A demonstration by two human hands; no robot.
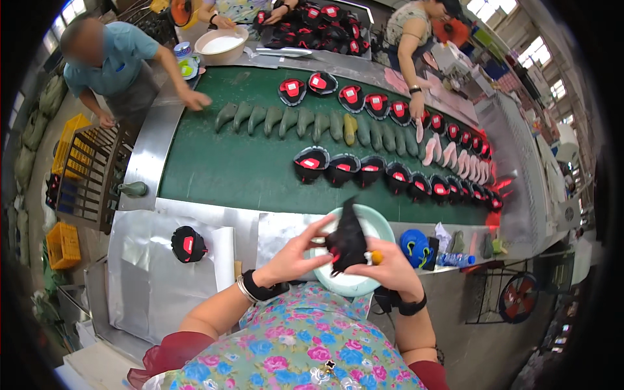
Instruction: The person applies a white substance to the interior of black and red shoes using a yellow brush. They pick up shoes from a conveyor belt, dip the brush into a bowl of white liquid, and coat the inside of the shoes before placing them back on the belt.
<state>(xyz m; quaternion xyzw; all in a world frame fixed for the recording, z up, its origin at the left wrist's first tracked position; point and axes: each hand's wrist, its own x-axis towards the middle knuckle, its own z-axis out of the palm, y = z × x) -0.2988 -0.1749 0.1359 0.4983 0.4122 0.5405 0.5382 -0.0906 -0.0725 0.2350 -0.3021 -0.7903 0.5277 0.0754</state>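
Shoe top, black with red, sits in both your hands, right over the bowl. Your left hand fingers pinch its edge. Your right hand fingers hug its bottom and a small brush. Hold it steady over the bowl. More tops lie on the belt at 12 o'clock.

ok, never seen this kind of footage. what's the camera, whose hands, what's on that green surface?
One fisheye camera on a person's head looks down, so edges bend. The forearms from the bottom are the wearer's. The left hand and right hand both grip a black shoe upper over a pale bowl. An orange-tipped tool sits in the right hand. Ahead, a green belt carries rows of black-and-red uppers and green shoe lasts. Another upper lies on the metal bench. Other people work across the belt.
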